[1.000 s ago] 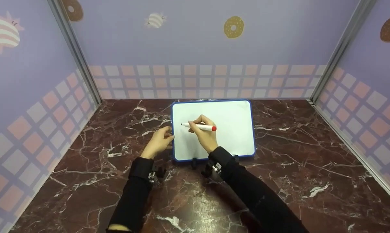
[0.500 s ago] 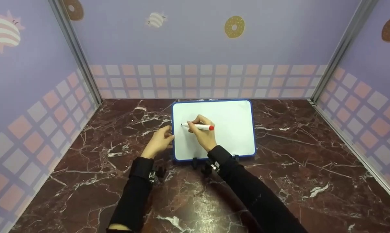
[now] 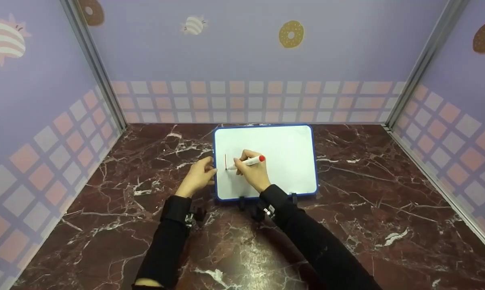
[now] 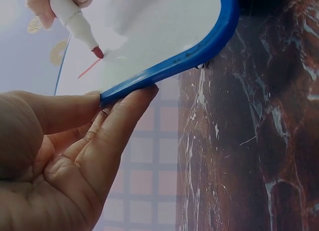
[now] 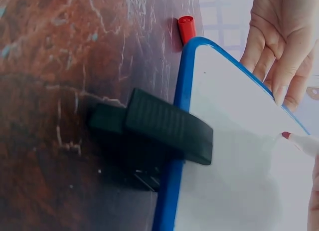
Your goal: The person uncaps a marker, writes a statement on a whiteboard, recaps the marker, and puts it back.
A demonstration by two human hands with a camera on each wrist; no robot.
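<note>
One rectangular whiteboard with a blue frame (image 3: 293, 161) stands on its long lower edge near the back of a dark red, white-veined marbled table (image 3: 117, 225). Black clips (image 3: 241, 202) grip that lower edge; how far the board leans is hard to tell.

A person's left hand (image 3: 197, 176) pinches the board's left side, thumb on the white face and fingers behind the frame. The right hand (image 3: 254, 172) grasps a white marker with a red end (image 3: 253, 160) as one holds a pen, its barrel slanting across the left half of the board. The marker's dark red tip is at the foot of a short, thin, upright red line (image 3: 225, 160) on the white face, near the board's left edge.

In the right wrist view, a small red cylindrical cap (image 5: 187, 28) shows just past the board's lower left corner, partly hidden by the frame. Both arms wear black sleeves (image 3: 321, 241). Behind the table is a lavender wall (image 3: 242, 60) with a lower band of pink and white squares and pictures of a doughnut and a striped sweet.
</note>
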